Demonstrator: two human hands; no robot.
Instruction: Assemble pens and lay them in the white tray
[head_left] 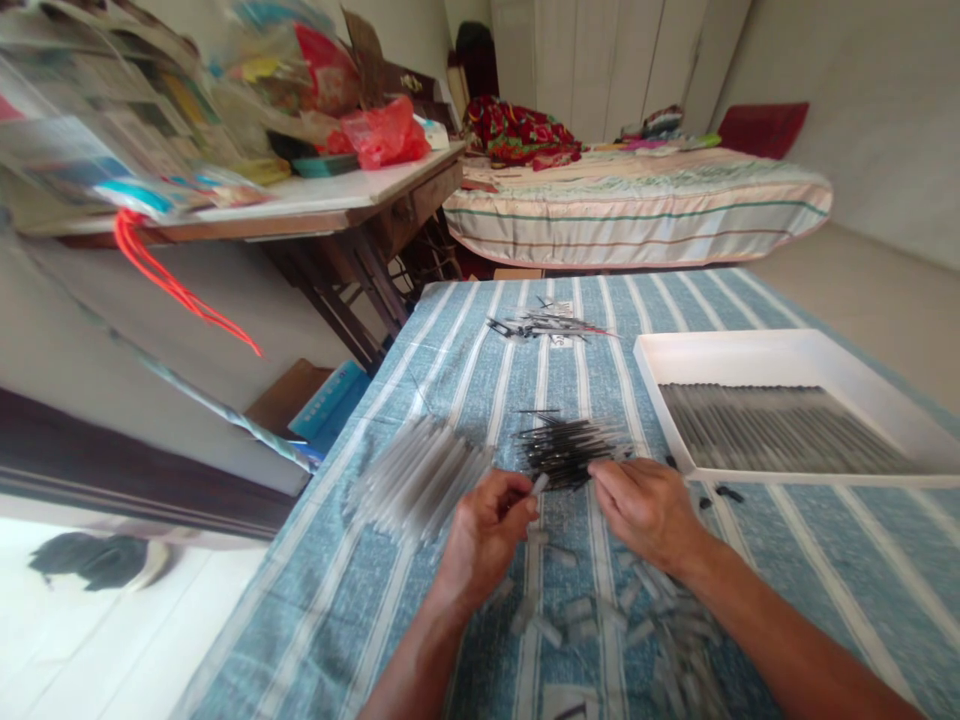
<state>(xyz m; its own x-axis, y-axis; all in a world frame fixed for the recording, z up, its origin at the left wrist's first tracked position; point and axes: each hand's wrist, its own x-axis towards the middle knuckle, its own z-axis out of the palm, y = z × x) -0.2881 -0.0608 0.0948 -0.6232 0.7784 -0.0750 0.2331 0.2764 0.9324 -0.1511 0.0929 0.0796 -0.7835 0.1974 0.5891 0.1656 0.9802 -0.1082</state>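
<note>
My left hand is closed on a pale grey pen barrel, whose end sticks out past the thumb and forefinger. Beside it on the left lies a row of translucent grey pen barrels. The fingertips of my right hand are pinched together at the right edge of a heap of thin black pen refills. Whatever is between them is hidden. Short grey pen caps lie scattered below and between my forearms, partly blurred.
On the right, a white tray holds a row of dark-grey pens. Small black bits lie by its near corner. A loose pile of thin sticks sits farther back on the striped cloth. A cluttered desk and bed stand beyond.
</note>
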